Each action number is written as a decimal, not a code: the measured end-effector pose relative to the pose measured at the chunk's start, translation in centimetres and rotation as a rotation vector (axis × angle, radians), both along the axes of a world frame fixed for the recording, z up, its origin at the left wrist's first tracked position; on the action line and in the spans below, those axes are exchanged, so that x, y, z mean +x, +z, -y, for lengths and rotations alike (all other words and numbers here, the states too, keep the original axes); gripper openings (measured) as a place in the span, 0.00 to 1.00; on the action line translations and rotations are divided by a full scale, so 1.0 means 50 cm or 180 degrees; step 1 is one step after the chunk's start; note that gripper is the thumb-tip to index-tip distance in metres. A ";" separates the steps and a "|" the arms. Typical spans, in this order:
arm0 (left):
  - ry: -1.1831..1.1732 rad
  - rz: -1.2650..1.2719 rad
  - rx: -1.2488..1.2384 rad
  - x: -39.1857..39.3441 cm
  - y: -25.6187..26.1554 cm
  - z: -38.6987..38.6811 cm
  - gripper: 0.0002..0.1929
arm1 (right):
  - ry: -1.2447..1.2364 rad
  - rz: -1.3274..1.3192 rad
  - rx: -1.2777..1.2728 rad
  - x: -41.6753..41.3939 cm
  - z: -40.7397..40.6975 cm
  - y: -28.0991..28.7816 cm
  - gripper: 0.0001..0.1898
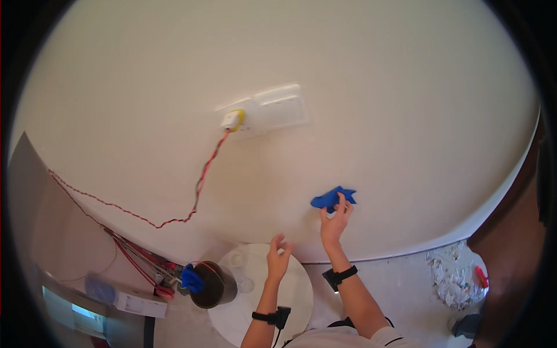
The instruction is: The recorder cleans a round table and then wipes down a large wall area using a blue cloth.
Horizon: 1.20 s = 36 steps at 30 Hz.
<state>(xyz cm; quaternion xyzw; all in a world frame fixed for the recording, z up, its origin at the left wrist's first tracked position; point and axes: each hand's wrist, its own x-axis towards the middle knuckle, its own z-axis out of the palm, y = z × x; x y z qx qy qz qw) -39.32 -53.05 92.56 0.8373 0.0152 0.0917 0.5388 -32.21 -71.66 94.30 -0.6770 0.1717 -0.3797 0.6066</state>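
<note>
My right hand (334, 222) presses a crumpled blue cloth (326, 200) against the pale wall (391, 152), its fingers on the cloth's lower edge. Lower and to the left, my left hand (278, 259) is raised over the round white table (291, 300), fingers apart and holding nothing. On the wall above both hands are a socket and switch panel (283, 111) and a white plug (230, 119) with a twisted red and black cord (204, 172). Each forearm wears a black strap with a small device.
Two clear cups (246, 285) and a dark bucket (213, 287) are at the table's left side; another blue cloth (191, 279) hangs at the bucket's rim. Long-handled tools (135, 256) lean in the left corner. Scraps of litter (452, 278) and a red object (481, 277) lie at the right.
</note>
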 end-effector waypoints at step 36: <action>0.0408 -0.0684 0.0440 -0.247 -0.124 -0.359 0.14 | 0.0177 0.0308 -0.0383 0.082 -0.332 0.020 0.29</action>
